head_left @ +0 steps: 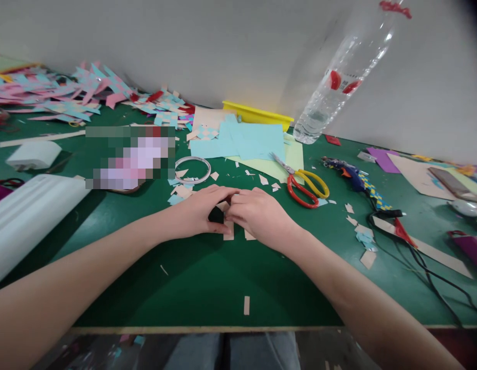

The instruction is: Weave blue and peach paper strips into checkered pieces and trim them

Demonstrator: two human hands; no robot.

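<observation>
My left hand (202, 209) and my right hand (262, 216) meet low over the middle of the green table. Pale pink paper strips (228, 232) stick out beneath the fingers. The left thumb and fingertips close on this paper from the left. Bent round it from the right, my right fingers are closed, and they hide most of the piece. A short loose paper strip (246, 305) lies nearer the table's front edge. Beyond the right hand rest scissors (302, 185) with one red and one yellow handle. A ring-shaped roll (192, 170) lies past the left hand.
Blue paper sheets (257, 141) lie before a yellow tray (257, 114) at the wall. A tall plastic bottle (338, 82) stands tilted behind the scissors. Woven paper pieces (69, 92) pile up far left. A phone (134, 162), a white box-like object (34, 221) and black cables (427, 267) flank the hands.
</observation>
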